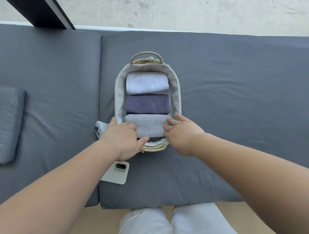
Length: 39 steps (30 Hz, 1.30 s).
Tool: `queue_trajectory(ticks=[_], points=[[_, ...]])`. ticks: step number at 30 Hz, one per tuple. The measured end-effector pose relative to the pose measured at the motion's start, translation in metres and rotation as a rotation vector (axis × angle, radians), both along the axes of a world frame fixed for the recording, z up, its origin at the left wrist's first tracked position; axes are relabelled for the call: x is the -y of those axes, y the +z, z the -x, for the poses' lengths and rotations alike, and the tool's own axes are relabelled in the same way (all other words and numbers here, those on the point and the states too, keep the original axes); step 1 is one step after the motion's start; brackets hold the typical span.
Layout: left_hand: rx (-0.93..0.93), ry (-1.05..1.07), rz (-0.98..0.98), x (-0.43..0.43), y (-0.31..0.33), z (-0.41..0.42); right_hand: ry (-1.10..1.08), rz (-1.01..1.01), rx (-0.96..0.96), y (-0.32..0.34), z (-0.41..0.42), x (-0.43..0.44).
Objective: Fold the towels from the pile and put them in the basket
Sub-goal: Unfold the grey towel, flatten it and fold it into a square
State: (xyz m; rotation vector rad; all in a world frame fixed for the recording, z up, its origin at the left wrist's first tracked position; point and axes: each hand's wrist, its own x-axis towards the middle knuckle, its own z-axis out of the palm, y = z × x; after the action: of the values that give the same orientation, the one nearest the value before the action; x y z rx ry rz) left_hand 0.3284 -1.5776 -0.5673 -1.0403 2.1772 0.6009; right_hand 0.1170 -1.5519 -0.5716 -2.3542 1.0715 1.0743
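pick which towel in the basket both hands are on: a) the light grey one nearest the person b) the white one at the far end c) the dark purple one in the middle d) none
A: the left hand and right hand hold the ends of the light grey towel at the near end of the basket; the dark purple towel and white towel lie beyond, untouched.

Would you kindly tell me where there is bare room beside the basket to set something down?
The widest bare patch is the grey cushion right of the basket, bare to the picture's edge. A smaller strip lies between the basket and the cushion's near edge. Left is crowded: a white device, a phone and the left hand.
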Motion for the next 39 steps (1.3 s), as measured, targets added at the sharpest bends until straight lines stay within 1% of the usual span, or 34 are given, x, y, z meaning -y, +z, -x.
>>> queue_trajectory(ticks=[2, 3, 4, 5, 7, 10, 12, 14, 20, 27, 34, 39], points=[[-0.091, 0.056, 0.162, -0.006, 0.004, 0.008, -0.151, 0.076, 0.182, 0.010, -0.005, 0.002], [-0.148, 0.109, 0.196, -0.010, 0.006, 0.013, -0.235, 0.112, 0.277, 0.014, -0.009, 0.002], [-0.212, 0.177, 0.177, -0.014, 0.008, 0.017, -0.308, 0.110, 0.336, 0.017, -0.012, 0.002], [-0.278, 0.250, 0.122, -0.018, 0.008, 0.020, -0.361, 0.069, 0.355, 0.019, -0.016, 0.000], [-0.334, 0.331, -0.027, -0.026, 0.006, 0.023, -0.403, -0.065, 0.289, 0.017, -0.019, -0.004], [-0.233, 0.348, -0.136, -0.030, -0.005, 0.018, -0.349, -0.176, 0.159, 0.007, -0.022, -0.010], [-0.166, 0.354, -0.172, -0.029, -0.016, 0.018, -0.351, -0.215, 0.128, 0.000, -0.025, -0.011], [-0.140, 0.361, -0.205, -0.026, -0.022, 0.023, -0.343, -0.235, 0.095, -0.005, -0.027, -0.010], [-0.053, 0.302, -0.281, -0.015, -0.024, 0.030, -0.221, -0.299, -0.008, -0.013, -0.030, 0.004], [0.042, 0.286, -0.325, -0.016, -0.030, 0.036, -0.236, -0.366, -0.171, -0.023, -0.049, 0.013], [0.095, 0.297, -0.377, -0.008, -0.027, 0.043, -0.236, -0.352, -0.177, -0.026, -0.049, 0.014], [0.091, 0.275, -0.280, -0.014, -0.009, 0.046, -0.250, -0.314, -0.064, -0.004, -0.036, 0.010]])
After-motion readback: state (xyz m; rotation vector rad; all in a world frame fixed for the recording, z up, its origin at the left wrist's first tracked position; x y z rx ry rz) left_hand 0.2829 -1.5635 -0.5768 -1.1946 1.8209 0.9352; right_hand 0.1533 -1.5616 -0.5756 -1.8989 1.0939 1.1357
